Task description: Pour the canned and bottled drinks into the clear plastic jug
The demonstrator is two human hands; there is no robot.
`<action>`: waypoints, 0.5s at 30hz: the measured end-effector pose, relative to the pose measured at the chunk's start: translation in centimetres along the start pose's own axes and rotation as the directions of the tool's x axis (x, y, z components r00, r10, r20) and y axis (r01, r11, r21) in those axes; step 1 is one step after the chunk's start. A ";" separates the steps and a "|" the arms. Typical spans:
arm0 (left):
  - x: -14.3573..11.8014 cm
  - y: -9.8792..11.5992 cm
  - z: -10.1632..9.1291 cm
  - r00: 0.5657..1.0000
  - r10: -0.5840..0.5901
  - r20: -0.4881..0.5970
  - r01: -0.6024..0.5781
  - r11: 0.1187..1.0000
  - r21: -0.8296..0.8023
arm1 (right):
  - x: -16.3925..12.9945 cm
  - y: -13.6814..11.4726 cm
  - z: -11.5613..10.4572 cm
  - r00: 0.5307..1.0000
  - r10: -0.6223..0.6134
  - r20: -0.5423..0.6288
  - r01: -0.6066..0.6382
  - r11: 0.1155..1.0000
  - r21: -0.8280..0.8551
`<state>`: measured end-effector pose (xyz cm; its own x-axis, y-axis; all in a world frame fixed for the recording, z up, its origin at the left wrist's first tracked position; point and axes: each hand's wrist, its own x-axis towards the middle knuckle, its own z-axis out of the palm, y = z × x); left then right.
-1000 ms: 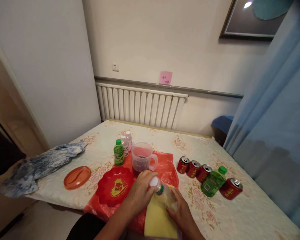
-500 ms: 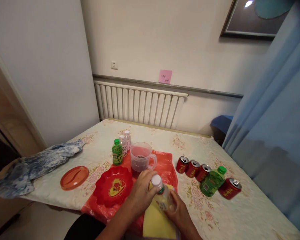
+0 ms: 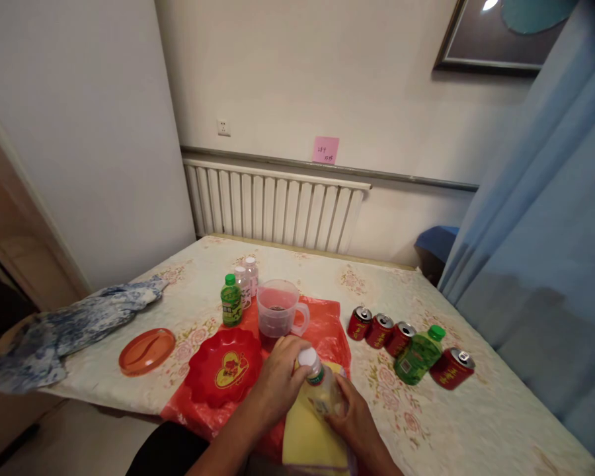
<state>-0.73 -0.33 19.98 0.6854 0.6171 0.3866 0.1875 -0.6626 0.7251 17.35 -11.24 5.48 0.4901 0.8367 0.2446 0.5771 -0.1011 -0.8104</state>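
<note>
A clear plastic bottle (image 3: 322, 396) with a white cap (image 3: 307, 357) and a green label band is tilted between my two hands. My left hand (image 3: 283, 373) is closed at its neck, thumb just beside the cap; its other fingertips are partly hidden. Lower down, my right hand (image 3: 353, 418) wraps round the bottle's body. Under the bottle lies a yellow cloth (image 3: 313, 444) on a red plastic sheet (image 3: 322, 324). Just beyond my left hand stands a clear measuring jug (image 3: 277, 324) with dark contents. To its left is a red scalloped dish (image 3: 203, 363) with a gold heart.
Left of the jug stand a green-capped bottle (image 3: 231, 304) and two white-capped bottles. An orange lid (image 3: 147, 352) and a blue-and-white cloth (image 3: 79, 327) lie further left. On the right are several red cans (image 3: 383, 332) and a larger green bottle (image 3: 419, 357) on the flowered tablecloth (image 3: 411, 423).
The view has shifted slightly. Both hands keep their hold on the bottle, with hardly any visible movement.
</note>
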 end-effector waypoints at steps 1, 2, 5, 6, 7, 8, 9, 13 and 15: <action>0.0 0.0 0.0 1.000 -0.005 0.003 0.005 1.000 -0.006 | 0.0 0.0 0.0 1.000 0.005 -0.007 -0.005 1.000 0.002; 0.0 0.0 0.0 1.000 -0.011 0.007 0.011 1.000 -0.013 | -0.1 0.0 0.1 1.000 0.008 -0.007 -0.008 1.000 0.009; 0.1 0.0 0.0 1.000 -0.025 0.015 0.026 0.998 -0.049 | -0.1 0.2 0.3 0.999 0.037 0.026 -0.039 0.996 0.084; 0.1 -0.1 0.0 0.999 -0.031 0.009 0.031 0.997 -0.067 | 0.0 0.3 0.3 0.998 0.054 0.041 -0.058 0.990 0.129; 0.0 -0.2 0.0 0.999 -0.041 -0.004 0.041 0.996 -0.085 | 0.1 0.5 0.3 0.996 0.073 0.053 -0.081 0.980 0.180; -0.1 -0.4 0.1 0.998 -0.059 -0.022 0.057 0.993 -0.101 | 0.4 0.6 0.2 0.994 0.092 0.060 -0.104 0.967 0.234; -0.3 -0.7 0.2 0.996 -0.086 -0.039 0.081 0.990 -0.116 | 0.8 0.7 0.1 0.992 0.108 0.067 -0.123 0.950 0.286; -1.9 -2.9 1.2 0.969 -0.245 0.040 0.247 0.946 -0.208 | 3.7 0.9 -0.7 0.984 0.164 0.065 -0.177 0.896 0.407; -2.9 -4.7 2.2 0.925 -0.332 0.184 0.374 0.877 -0.301 | 6.0 0.8 -1.2 0.981 0.188 0.038 -0.186 0.892 0.412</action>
<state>-2.09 0.04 14.20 0.7011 0.7130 0.0123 0.2095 -0.2225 0.9522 21.52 -6.93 6.91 0.5649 0.8224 0.0679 0.1547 -0.0247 -0.9877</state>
